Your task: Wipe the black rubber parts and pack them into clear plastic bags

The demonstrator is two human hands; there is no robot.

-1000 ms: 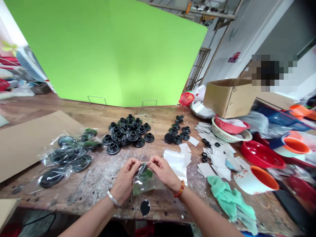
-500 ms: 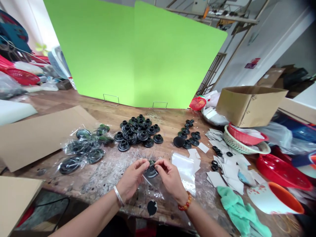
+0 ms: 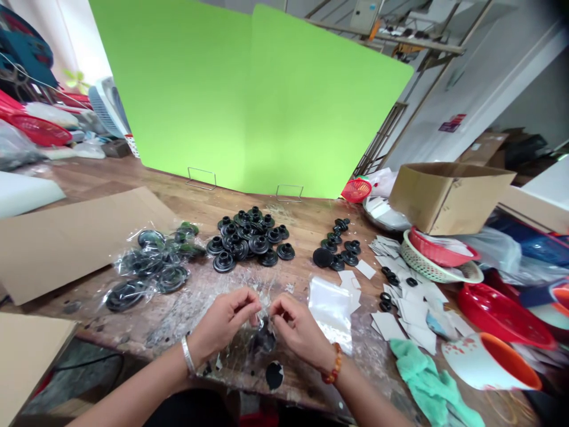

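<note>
Near the wooden table's front edge, my left hand point(image 3: 224, 320) and my right hand point(image 3: 297, 330) both pinch the top of a small clear plastic bag point(image 3: 262, 335). A black round part sits inside the bag, hanging between the two hands. Their fingers are closed on the bag's rim. Beyond them lies a heap of black flanged parts point(image 3: 249, 240). A stack of empty clear bags point(image 3: 331, 305) lies just to the right of my right hand. Several bagged parts point(image 3: 151, 267) lie in a pile to the left.
A smaller group of black parts point(image 3: 338, 249) and white cards point(image 3: 406, 296) lie to the right, with a green cloth point(image 3: 429, 379), red bowls point(image 3: 502, 305), a basket and a cardboard box point(image 3: 448, 193). Cardboard sheets point(image 3: 66, 237) lie left. A green screen point(image 3: 249, 95) stands behind.
The bag with the black part has dropped lower between my hands, and both hands have come slightly toward the table's front edge. The view has shifted a little.
</note>
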